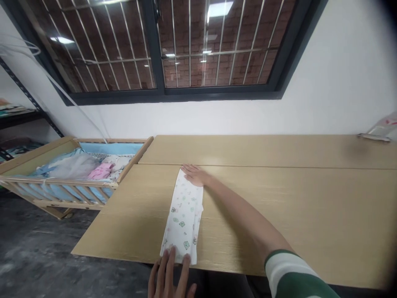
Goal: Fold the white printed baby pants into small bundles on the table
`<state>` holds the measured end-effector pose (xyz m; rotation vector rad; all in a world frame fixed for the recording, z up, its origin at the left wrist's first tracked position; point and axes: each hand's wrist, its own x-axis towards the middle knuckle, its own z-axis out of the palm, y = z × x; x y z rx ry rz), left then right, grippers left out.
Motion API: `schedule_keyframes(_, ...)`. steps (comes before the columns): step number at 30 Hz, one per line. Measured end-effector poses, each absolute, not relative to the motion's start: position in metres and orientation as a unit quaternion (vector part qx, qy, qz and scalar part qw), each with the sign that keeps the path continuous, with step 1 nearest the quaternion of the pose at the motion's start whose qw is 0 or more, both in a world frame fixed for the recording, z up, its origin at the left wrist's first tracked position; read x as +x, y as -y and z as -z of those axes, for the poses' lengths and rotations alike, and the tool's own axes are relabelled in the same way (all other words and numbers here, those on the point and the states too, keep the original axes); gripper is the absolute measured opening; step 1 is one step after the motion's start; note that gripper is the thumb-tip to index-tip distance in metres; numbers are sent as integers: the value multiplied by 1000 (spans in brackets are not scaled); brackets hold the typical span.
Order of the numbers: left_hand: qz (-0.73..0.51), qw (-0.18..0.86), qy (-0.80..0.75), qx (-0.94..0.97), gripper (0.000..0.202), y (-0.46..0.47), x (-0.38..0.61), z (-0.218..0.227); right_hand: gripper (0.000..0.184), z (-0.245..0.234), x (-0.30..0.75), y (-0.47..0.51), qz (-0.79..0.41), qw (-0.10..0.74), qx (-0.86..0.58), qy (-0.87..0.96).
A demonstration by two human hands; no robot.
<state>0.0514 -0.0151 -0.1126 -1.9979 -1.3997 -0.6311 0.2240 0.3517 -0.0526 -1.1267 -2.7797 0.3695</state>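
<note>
A white cloth (184, 211) with small green and brown prints lies folded into a long narrow strip on the wooden table (279, 215). My right hand (195, 174) rests flat on its far end, fingers stretched toward the left. At the near end, by the table's front edge, my left hand (170, 275) touches the cloth with its fingertips, fingers spread. Neither hand grips the fabric. Along the strip's right side the layers look slightly uneven.
A wooden crib (58, 180) with blue lining holds bundled fabrics and a pink cloth (101, 170), left of the table. A clear plastic bag (384, 127) sits at the far right. Behind the table is a white wall (186, 118) below a barred window (161, 49).
</note>
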Motion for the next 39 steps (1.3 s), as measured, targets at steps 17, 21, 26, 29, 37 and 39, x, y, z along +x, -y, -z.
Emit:
schedule_keyframes(17,306,67,496,-810,26,-8,41,67,35,-12,273,-158,-176,170,-253,936)
schedule_keyframes(21,336,64,482,-807,27,-2,41,65,42,-2,283,-87,-198,128,-227,945)
schedule_keyframes(26,332,70,441,-831,34,4,37,71,41,29,291,-44,-136,165,-257,943)
schedule_keyframes(29,365,23,398,-841,41,6,32,70,42,21,293,-32,-173,189,-264,930)
schedule_keyframes(37,417,-130,430,-790,21,-5,28,27,26,-55,302,-41,-355,218,-354,837)
schedule_keyframes(39,437,-126,460,-763,19,-23,31,10,25,-58,301,-59,-360,261,-369,816)
